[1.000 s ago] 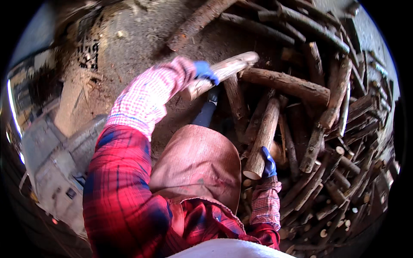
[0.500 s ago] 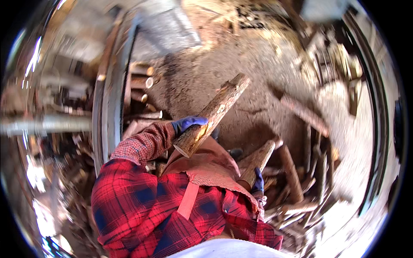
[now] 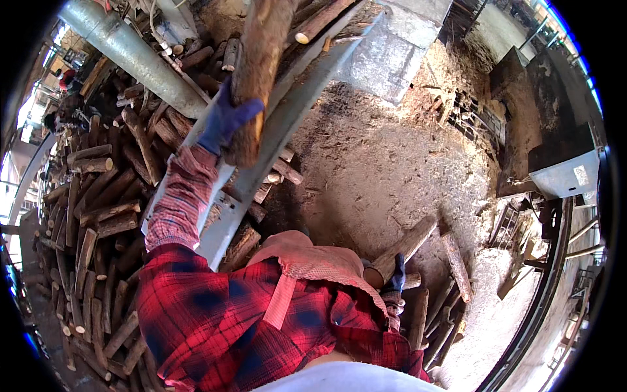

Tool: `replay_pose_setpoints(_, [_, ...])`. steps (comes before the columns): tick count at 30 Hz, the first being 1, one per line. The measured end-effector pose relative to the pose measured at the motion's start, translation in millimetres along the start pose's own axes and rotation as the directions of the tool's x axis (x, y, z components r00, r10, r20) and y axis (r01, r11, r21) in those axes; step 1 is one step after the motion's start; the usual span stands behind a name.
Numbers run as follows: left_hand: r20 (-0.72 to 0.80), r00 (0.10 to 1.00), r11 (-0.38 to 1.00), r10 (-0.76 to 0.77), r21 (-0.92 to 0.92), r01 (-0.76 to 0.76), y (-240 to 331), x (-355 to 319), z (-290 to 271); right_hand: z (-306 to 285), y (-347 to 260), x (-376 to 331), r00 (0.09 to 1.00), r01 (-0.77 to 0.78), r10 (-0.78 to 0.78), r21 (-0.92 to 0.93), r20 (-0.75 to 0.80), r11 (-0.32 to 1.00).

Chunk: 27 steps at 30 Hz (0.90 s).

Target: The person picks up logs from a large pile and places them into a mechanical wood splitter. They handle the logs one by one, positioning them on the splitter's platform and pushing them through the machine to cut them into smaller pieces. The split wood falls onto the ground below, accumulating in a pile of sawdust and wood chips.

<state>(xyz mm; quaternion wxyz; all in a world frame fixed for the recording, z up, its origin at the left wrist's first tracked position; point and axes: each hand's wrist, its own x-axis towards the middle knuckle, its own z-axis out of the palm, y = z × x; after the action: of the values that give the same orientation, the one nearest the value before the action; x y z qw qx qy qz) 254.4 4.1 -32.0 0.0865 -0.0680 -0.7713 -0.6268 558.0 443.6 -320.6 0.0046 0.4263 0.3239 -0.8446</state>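
My left hand [image 3: 225, 121], in a blue glove, is raised at the end of a plaid-sleeved arm. It grips a thick, bark-covered log [image 3: 258, 65] that stands up over a slanted grey metal chute [image 3: 287, 124]. Low on the right, my right hand [image 3: 396, 274], also blue-gloved, holds a thinner log [image 3: 408, 243] by its lower end. That log points up and to the right above the dirt ground. My red plaid shirt and a pink cloth fill the lower middle of the view.
A large pile of cut logs [image 3: 98, 202] lies to the left, under a grey pipe [image 3: 127, 52]. Several loose logs [image 3: 454, 264] lie on the dirt floor [image 3: 392, 163] at the right. A dark metal box [image 3: 562, 163] stands at the far right.
The view has swung from the log pile to the chute. My left hand has lifted its log higher, over the chute. My right hand still holds the thinner log low at my side.
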Motion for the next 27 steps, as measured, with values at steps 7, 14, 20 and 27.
replay_pose_setpoints(7, [0.022, 0.996, 0.374, -0.083, 0.927, 0.011, -200.0, 112.4, -110.1, 100.8, -15.0, 8.9, 0.917, 0.387, -0.329, -0.299, 0.225, 0.872])
replay_pose_setpoints(14, [0.094, 0.976, 0.383, -0.197, 0.924, -0.011, -155.0, 145.2, -56.5, 252.7, -137.8, 31.7, 0.492, 0.764, -0.425, -0.142, 0.760, 0.630])
replay_pose_setpoints(20, [0.028, 0.952, 0.781, 0.304, 0.565, -0.266, -127.9, 25.6, 1.5, 494.5, -140.8, -83.2, 0.140, 0.915, -0.448, 0.057, 0.883, 0.399])
replay_pose_setpoints(27, [0.035, 0.958, 0.885, -0.286, -0.373, 0.278, -116.3, -70.1, 67.1, 493.8, -14.9, 85.8, 0.543, 0.418, 0.372, -0.627, 0.753, 0.657])
